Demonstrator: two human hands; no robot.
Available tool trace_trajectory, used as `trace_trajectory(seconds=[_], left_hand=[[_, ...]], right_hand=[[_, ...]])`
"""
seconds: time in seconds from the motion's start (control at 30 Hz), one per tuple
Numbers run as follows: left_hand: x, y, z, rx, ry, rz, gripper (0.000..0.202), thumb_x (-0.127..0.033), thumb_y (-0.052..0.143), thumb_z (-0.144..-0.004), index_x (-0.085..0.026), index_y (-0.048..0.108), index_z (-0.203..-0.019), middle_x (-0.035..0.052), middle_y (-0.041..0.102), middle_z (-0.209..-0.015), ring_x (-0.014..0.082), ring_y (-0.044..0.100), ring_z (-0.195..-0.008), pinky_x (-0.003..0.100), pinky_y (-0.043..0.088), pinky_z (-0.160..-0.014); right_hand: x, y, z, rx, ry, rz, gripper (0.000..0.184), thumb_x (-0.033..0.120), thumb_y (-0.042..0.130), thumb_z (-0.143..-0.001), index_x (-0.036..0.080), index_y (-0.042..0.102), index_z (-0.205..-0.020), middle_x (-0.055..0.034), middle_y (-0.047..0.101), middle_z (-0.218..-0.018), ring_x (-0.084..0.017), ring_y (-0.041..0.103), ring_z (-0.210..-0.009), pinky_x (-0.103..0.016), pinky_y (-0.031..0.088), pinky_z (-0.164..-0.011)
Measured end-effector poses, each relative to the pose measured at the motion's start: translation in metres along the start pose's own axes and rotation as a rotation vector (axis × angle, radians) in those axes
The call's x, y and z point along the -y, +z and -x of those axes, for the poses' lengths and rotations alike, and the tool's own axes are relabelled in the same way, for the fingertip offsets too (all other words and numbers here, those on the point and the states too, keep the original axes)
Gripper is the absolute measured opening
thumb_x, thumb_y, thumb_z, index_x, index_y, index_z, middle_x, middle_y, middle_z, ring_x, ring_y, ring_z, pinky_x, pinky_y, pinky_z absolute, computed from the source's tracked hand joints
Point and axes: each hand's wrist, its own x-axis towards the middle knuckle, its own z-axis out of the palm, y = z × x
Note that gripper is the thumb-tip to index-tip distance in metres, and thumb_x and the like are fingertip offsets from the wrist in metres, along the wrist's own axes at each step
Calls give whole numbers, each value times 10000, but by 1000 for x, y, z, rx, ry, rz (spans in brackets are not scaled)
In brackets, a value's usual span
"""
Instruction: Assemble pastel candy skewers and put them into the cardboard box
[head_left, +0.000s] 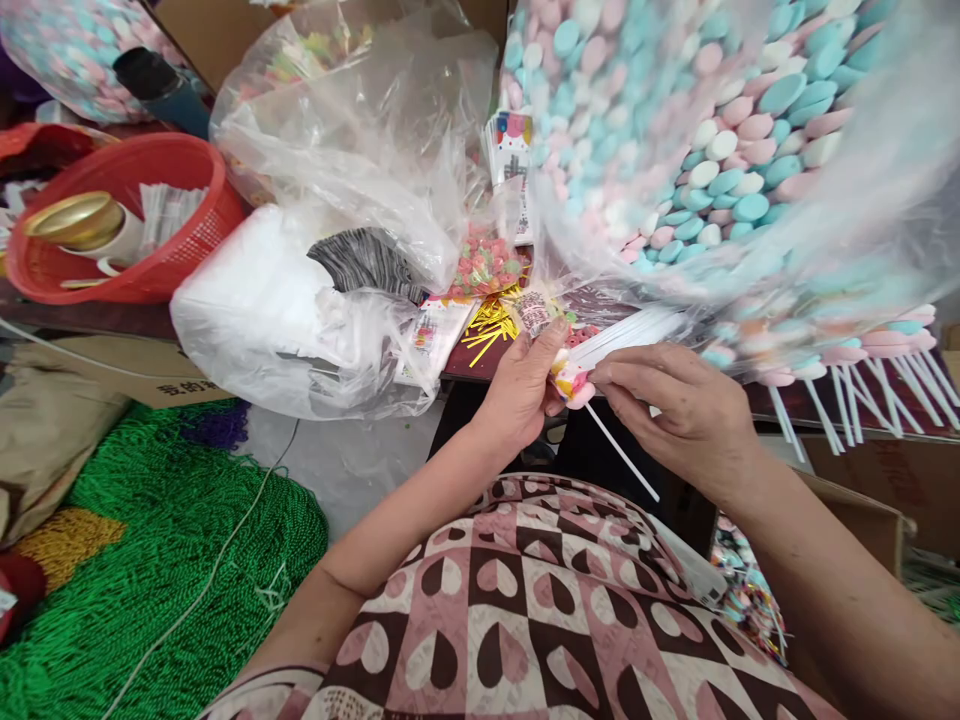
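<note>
My left hand [517, 388] is closed around a marshmallow pop [576, 388] in a small printed wrapper, its white stick [622, 452] pointing down to the right. The fingers of my right hand [675, 408] are pinched together at the right side of the wrapper, just above the stick. Behind my hands a bundle of white sticks [637, 332] lies on the table edge. Gold twist ties [491, 328] and a bag of red gummy candies [486, 262] are left of it, beside flat printed wrappers [435, 335].
A big clear bag of pastel marshmallows [739, 180] fills the back right. Below it, marshmallows on sticks [885, 348] line the table edge. At left stand a white plastic bag [255, 310] and a red basket [217, 215]. Green bead strings [187, 540] cover the floor.
</note>
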Motion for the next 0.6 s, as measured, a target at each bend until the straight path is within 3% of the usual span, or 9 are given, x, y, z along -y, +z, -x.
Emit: trace_trajectory(seconds=[0.2, 0.37, 0.6], left_hand=[[1, -1, 1, 4, -26, -24, 410, -511, 780, -692, -202, 566, -855, -69, 529, -581, 32, 416, -397, 159, 217, -332], [2, -4, 1, 49, 43, -113, 422, -544, 740, -724, -200, 577, -908, -68, 532, -598, 30, 408, -399, 161, 227, -323], [3, -8, -1, 46, 42, -203, 443, -570, 715, -730, -198, 548, -904, -80, 524, -595, 25, 402, -390, 150, 226, -310]], right_hand=[[-1, 0, -2, 48, -57, 24, 157, 162, 573, -903, 280, 664, -954, -30, 760, -936, -197, 701, -819, -345, 511, -721], [-2, -4, -9, 134, -143, 87, 99, 203, 571, -916, 242, 662, -920, -45, 746, -884, -205, 671, -806, -350, 484, -733], [-1, -9, -13, 151, -221, 114, 71, 179, 593, -909, 195, 656, -881, -58, 726, -816, -206, 648, -769, -341, 460, -718]])
